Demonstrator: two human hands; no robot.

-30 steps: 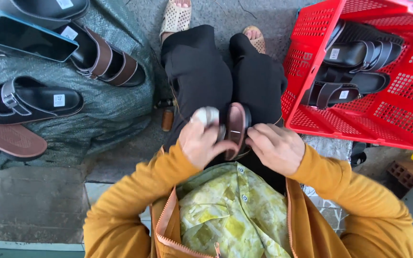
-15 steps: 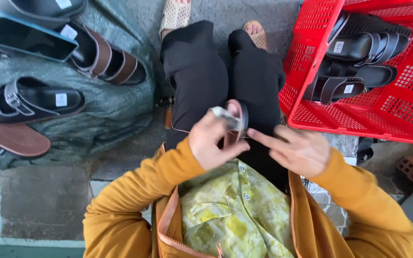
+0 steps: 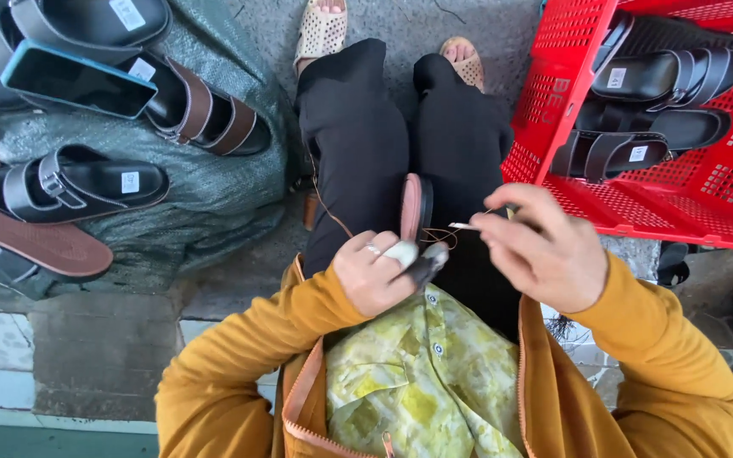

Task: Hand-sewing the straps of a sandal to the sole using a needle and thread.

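My left hand (image 3: 379, 273) grips the near end of a sandal (image 3: 415, 208) that stands on edge between my knees, showing its brown sole rim. White tape covers one of its fingertips. My right hand (image 3: 540, 246) pinches a needle (image 3: 467, 226) just to the right of the sandal. A thin brown thread (image 3: 332, 203) runs from the sandal across my black trousers.
A red plastic crate (image 3: 553, 93) at the right holds several black sandals (image 3: 663, 80). On the green sack (image 3: 214, 195) at the left lie black and brown sandals (image 3: 74, 182), a brown sole (image 3: 31, 242) and a phone in a blue case (image 3: 78, 80).
My right hand has drawn away from the sandal to the right, pulling the needle and thread out. My left hand has shifted down to the sandal's near end.
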